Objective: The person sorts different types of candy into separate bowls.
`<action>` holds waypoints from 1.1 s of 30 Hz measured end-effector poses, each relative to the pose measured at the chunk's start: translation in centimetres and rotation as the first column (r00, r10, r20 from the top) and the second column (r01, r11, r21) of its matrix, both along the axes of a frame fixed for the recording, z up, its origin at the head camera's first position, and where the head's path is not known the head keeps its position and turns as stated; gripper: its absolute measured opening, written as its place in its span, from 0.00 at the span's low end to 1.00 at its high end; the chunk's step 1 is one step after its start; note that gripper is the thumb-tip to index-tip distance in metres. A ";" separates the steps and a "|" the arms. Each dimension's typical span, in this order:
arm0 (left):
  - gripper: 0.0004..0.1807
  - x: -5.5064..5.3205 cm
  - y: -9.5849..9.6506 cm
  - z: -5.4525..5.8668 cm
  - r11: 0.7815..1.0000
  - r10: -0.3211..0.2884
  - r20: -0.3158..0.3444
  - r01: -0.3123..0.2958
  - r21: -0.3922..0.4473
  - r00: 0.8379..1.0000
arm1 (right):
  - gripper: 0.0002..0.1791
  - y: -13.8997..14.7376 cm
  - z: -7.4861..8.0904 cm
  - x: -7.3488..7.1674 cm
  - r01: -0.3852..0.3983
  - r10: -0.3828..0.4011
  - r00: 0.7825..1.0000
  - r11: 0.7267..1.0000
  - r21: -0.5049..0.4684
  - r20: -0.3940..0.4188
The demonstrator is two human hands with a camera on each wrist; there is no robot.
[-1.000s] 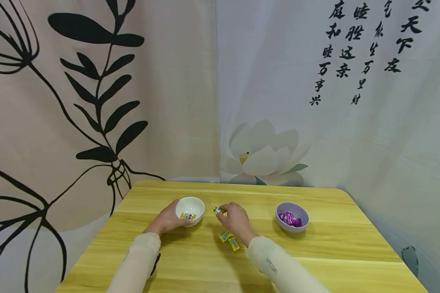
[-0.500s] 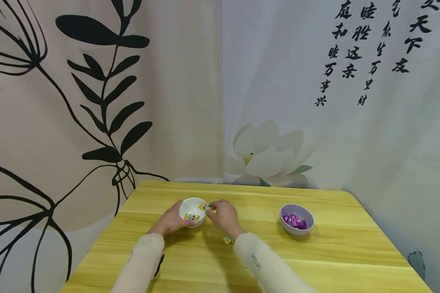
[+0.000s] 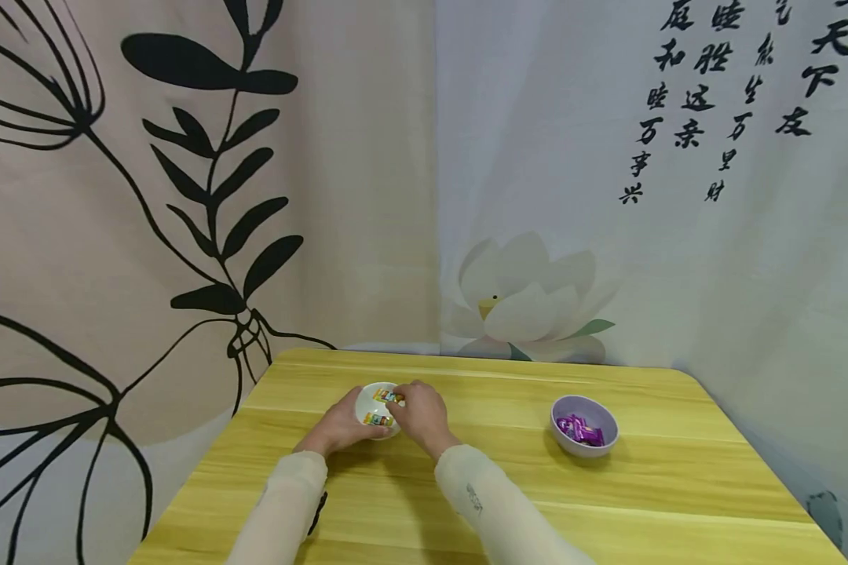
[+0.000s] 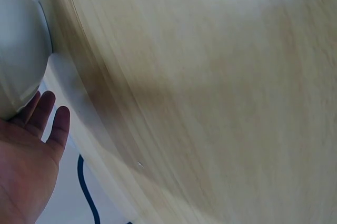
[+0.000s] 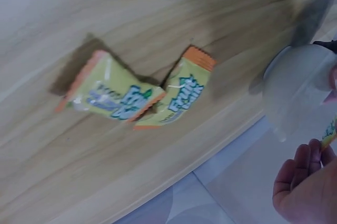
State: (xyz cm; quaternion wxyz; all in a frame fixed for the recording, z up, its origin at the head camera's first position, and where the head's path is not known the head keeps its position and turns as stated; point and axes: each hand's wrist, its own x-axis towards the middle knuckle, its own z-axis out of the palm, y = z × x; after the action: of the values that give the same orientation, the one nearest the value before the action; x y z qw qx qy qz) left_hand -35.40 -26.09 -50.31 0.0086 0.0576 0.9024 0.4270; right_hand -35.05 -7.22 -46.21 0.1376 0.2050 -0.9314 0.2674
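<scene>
My left hand [image 3: 342, 424] grips the side of a small white bowl [image 3: 364, 406], thumb at the near rim. The left wrist view shows several fingers against the bowl's outside [image 4: 21, 50]. Inside lies a yellow wrapped candy [image 3: 378, 420]. My right hand [image 3: 424, 412] pinches another yellow wrapped candy [image 3: 387, 395] over the bowl; the right wrist view catches only part of that candy at its edge. Two more yellow-and-orange wrapped candies, one at left [image 5: 113, 92] and one beside it [image 5: 181, 92], lie touching on the table; the right arm hides them in the head view.
A lilac bowl [image 3: 613, 428] holding several purple wrapped candies [image 3: 581, 430] stands on the right part of the wooden table [image 3: 509, 471]. A printed fabric backdrop [image 3: 367, 196] hangs behind the table's far edge.
My right hand has carried its candy leftward from the table to above the white bowl. The left hand keeps holding the bowl. The head view has shifted slightly.
</scene>
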 end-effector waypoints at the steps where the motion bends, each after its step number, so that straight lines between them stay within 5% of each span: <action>1: 0.47 0.0 0.2 0.0 1.000 -0.004 0.001 0.004 0.002 1.000 | 0.16 0.0 0.0 0.0 0.004 -0.004 1.000 1.000 0.005 0.005; 8: 0.48 0.0 1.0 0.1 1.000 -0.017 0.002 0.017 0.002 1.000 | 0.23 0.6 -0.2 -0.3 0.026 -0.027 0.997 0.999 0.019 0.069; 33: 0.53 -0.1 0.1 -0.1 0.999 0.026 0.004 -0.025 -0.031 1.000 | 0.19 7.2 -0.3 0.3 0.050 -0.049 0.995 0.999 -0.008 0.086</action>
State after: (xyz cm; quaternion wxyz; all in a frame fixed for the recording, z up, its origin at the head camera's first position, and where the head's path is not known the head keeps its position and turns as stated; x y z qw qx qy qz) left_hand -35.48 -25.97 -50.39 0.0059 0.0450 0.9096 0.4130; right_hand -34.79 -0.01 -46.51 0.1052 0.1697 -0.9399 0.2770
